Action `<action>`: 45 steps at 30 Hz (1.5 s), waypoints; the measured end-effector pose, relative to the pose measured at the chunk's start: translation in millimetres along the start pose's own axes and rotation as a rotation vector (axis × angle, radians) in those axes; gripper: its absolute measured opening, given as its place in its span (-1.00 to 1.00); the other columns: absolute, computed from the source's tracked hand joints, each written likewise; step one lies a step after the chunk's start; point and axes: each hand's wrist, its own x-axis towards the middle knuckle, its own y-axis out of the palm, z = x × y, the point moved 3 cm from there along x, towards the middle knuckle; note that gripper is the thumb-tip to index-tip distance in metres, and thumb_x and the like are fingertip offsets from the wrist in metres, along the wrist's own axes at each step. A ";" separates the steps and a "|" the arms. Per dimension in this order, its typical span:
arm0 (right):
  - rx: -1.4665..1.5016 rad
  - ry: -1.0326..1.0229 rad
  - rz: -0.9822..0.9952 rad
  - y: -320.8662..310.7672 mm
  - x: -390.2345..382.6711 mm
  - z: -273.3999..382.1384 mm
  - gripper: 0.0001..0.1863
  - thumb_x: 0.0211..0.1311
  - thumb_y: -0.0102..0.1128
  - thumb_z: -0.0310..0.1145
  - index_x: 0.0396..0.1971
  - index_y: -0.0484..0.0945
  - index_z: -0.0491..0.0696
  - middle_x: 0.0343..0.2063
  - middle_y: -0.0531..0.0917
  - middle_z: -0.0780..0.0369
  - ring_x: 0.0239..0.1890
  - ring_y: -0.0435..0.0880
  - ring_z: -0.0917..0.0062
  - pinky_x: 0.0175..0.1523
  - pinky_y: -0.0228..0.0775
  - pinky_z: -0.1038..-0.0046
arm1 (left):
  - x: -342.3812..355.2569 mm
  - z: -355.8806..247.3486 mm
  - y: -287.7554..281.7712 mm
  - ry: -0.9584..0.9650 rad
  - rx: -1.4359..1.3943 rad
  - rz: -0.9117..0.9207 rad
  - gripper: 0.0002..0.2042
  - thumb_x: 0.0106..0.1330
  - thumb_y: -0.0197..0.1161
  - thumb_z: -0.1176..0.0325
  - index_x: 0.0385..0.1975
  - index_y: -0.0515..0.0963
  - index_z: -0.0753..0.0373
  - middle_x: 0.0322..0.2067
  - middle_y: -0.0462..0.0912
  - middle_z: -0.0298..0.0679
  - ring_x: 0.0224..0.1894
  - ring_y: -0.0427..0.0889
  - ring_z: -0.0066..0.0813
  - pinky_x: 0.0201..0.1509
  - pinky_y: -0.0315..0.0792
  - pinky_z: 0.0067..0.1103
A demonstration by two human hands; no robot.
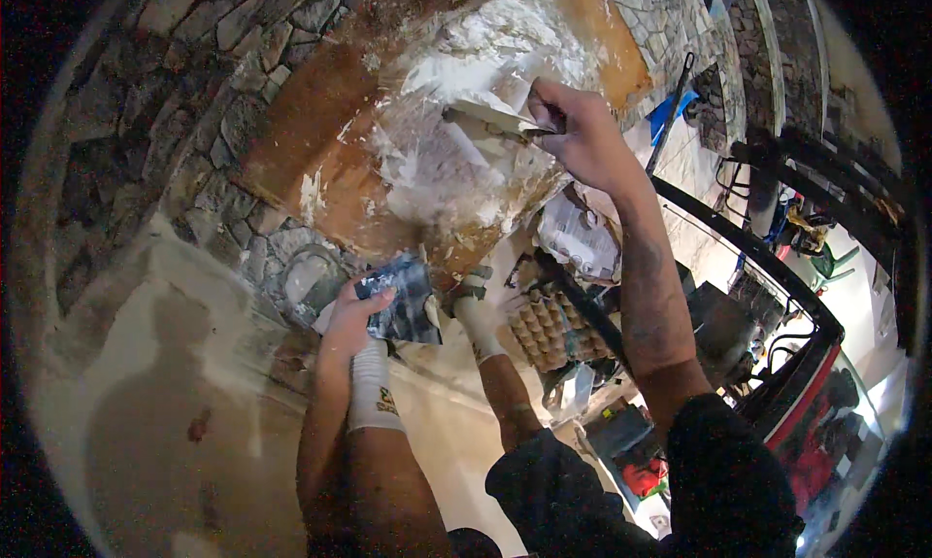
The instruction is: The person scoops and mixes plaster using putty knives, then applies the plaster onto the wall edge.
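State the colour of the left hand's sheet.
The sheet is dark blue-grey with paler patches; head view.

Glare [854,291] whitens the right, a shadow [146,441] darkens lower left.

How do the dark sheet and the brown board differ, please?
The dark sheet looks bluish, the brown board orange. The dark sheet is smaller than the brown board. The left hand holds the dark sheet; the brown board lies under white material. Both carry white marks.
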 end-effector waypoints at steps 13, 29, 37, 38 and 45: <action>-0.043 0.191 -0.207 30.7 -50.9 -6.6 -0.71 -0.16 0.11 -0.65 -0.34 0.34 -0.14 -0.48 0.45 0.19 -0.41 0.44 0.50 -0.30 0.26 0.51 | 9.1 40.0 30.0 -0.365 -0.983 -0.124 -0.56 0.08 0.26 0.30 -0.10 0.36 0.42 -0.17 0.44 -0.19 -0.18 0.44 -0.57 -0.07 0.32 -0.65; -0.415 0.069 -0.230 152.5 -13.7 48.9 -0.61 -0.19 -0.04 -0.54 -0.21 0.42 -0.17 -0.25 0.44 0.14 -0.24 0.40 0.29 -0.18 0.24 0.35 | -6.8 -21.5 -47.5 -0.358 -1.299 -0.549 -0.58 0.04 0.19 0.50 -0.08 0.26 0.35 -0.27 0.49 -0.20 -0.27 0.53 -0.42 -0.18 0.45 -0.48; -0.086 0.273 0.039 92.6 -24.3 1.0 -0.63 -0.15 0.03 -0.53 -0.20 0.47 -0.08 -0.33 0.57 0.17 -0.29 0.52 0.34 -0.22 0.35 0.40 | 11.7 -34.6 -87.8 -0.328 -1.312 -0.733 -0.68 0.06 0.18 0.48 -0.15 0.36 0.30 -0.26 0.50 -0.26 -0.25 0.51 -0.50 -0.17 0.41 -0.53; 0.186 0.349 0.001 72.8 -30.5 -0.4 -0.63 -0.12 0.07 -0.52 -0.19 0.46 -0.11 -0.27 0.56 0.18 -0.24 0.52 0.37 -0.16 0.34 0.44 | 21.4 -38.7 -88.0 -0.300 -1.300 -0.691 -0.69 0.06 0.19 0.48 -0.16 0.37 0.30 -0.26 0.51 -0.26 -0.26 0.51 -0.50 -0.17 0.41 -0.54; 0.603 0.204 -0.312 35.5 -56.8 26.0 -0.77 -0.10 0.14 -0.42 -0.36 0.49 -0.14 -0.26 0.57 0.20 -0.14 0.50 0.43 -0.03 0.27 0.45 | 58.7 -64.2 -81.6 -0.253 -1.422 -0.535 -0.72 0.05 0.18 0.48 -0.20 0.42 0.32 -0.30 0.54 -0.25 -0.27 0.53 -0.45 -0.14 0.44 -0.52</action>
